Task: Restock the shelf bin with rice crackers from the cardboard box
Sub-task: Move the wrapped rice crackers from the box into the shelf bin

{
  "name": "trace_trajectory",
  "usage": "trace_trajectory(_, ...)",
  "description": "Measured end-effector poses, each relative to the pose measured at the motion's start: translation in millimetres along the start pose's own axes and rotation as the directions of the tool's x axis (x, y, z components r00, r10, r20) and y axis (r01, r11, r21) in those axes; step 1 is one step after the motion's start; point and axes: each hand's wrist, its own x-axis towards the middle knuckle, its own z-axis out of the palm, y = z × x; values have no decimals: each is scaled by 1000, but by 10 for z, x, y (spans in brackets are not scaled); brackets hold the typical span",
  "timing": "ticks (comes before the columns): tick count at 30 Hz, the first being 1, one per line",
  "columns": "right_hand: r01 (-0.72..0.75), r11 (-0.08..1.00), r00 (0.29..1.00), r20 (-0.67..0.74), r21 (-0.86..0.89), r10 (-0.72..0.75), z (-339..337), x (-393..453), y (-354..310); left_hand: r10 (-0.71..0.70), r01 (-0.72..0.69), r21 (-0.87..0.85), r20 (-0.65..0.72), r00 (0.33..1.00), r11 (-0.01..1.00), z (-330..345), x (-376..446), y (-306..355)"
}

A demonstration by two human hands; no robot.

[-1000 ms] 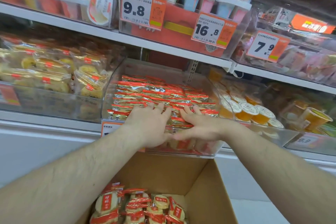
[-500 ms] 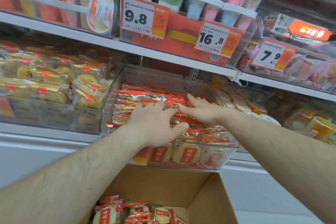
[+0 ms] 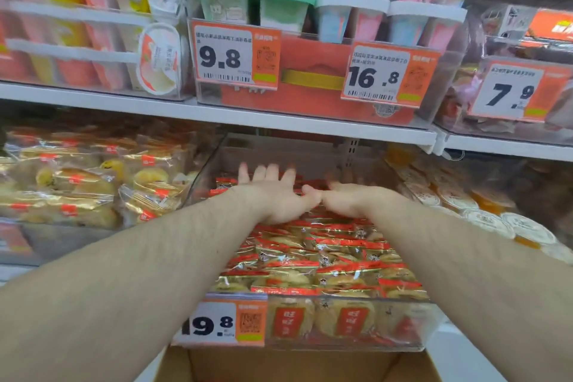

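Only the top flaps of the cardboard box (image 3: pixel 297 364) are seen at the bottom edge. Rice crackers (image 3: pixel 322 254) are stacked in rows filling the shelf bin (image 3: pixel 356 341). Toward its rear edge, the left hand (image 3: pixel 273 195) is pressed flat, fingers spread; the right hand (image 3: pixel 344 197) is blurred, its grip unclear.

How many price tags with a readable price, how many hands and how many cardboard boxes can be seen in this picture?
Price tags with a readable price: 4 (9.8, 16.8, 7.9, 19.8)
Hands: 2 (left hand, right hand)
Cardboard box: 1
Total: 7
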Motion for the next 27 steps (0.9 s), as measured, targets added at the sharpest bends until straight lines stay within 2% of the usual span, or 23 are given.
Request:
trace_trajectory(4,-3,994,1000,-24,-112,0,212,177,3,-123,121,49,54,991,991,224,238,-203)
trace_trajectory(8,12,996,998,56,-87,-7,75,166,-30,-118,120,-3,148,982,993,175,306,-191)
trace_trajectory(12,120,992,991,57,-35,-118,56,233,-200,-108,111,-26,78,991,994,150,352,-267)
trace_trajectory(16,55,989,998,20,-134,-52,251,284,-271,-119,118,20,121,985,993,191,370,-347)
trace_trajectory(19,83,996,991,106,-20,-80,96,75,-271,-123,127,-13,177,976,992,69,279,-298)
trace_trajectory(21,82,996,993,82,25,-84,-9,-132,-237,-133,137,-15,176,976,990,-61,147,-233)
trace_trajectory(24,49,996,998,-26,-79,-51,37,-558,-86,-71,66,33,169,983,997,-121,-195,-130)
trace_trajectory(27,43,987,999,22,-153,-41,284,-951,128,-20,9,39,286,958,999,61,-550,-59)
